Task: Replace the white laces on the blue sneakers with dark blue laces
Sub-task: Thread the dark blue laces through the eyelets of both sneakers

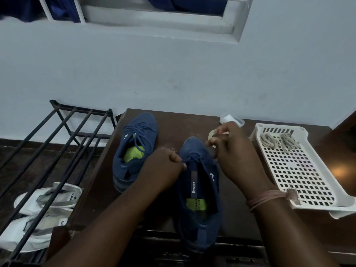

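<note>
Navy-blue sneakers with lime-yellow insoles; white perforated tray; dark brown table; black rack.

Little print can be read. The near sneaker has a tongue strip with small white lettering, too blurred to make out. Its lime insole label carries dark upside-down print, also unreadable. A white mark on its side looks like curved digits or letters, unclear. The white shoes under the rack show dark letters starting "AL" on their insoles; the rest is cut off.
</note>
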A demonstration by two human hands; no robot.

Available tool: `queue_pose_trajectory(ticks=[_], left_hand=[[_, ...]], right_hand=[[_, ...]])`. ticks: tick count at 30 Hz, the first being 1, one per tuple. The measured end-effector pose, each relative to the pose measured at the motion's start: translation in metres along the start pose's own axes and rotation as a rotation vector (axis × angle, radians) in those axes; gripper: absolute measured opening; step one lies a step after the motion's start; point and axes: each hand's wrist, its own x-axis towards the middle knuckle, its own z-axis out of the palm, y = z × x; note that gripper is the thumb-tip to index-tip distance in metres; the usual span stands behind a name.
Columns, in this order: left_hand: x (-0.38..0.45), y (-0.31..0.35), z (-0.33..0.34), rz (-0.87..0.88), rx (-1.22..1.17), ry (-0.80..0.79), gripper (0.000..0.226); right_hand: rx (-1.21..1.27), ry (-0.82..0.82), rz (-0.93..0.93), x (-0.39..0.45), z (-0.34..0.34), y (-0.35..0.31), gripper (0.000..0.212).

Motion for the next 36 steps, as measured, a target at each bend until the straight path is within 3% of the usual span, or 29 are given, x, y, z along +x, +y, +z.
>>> queue_pose_trajectory(ticks=[3,11,17,23,34,36], left_hand=[[0.003,-0.001,-0.003,-0.135,-0.301,-0.021,0.004],[0.011,-0.005,0.006,-0.25,-0.569,-0.002,0.008],[0.016,-0.007,0.009,-0.291,-0.63,-0.011,0.005],[0.015,-0.004,0.009,-0.248,-0.616,-0.06,0.034],[0.024,-0.012,0.01,-0.212,-0.615,-0.083,0.029],[0.026,-0.013,0.011,-0.226,-0.625,-0.114,0.025]], right_hand=[[-0.152,-0.133,-0.023,-0.003,0.013,-0.001,0.019],[-0.494,-0.243,-0.12,-0.011,0.043,-0.003,0.028],[-0.521,-0.114,-0.101,-0.018,0.048,-0.004,0.02],[-0.629,-0.116,-0.055,-0.016,0.053,-0.001,0.024],[-0.567,-0.067,-0.058,-0.015,0.057,0.004,0.02],[-0.461,-0.05,-0.045,-0.014,0.058,0.003,0.015]])
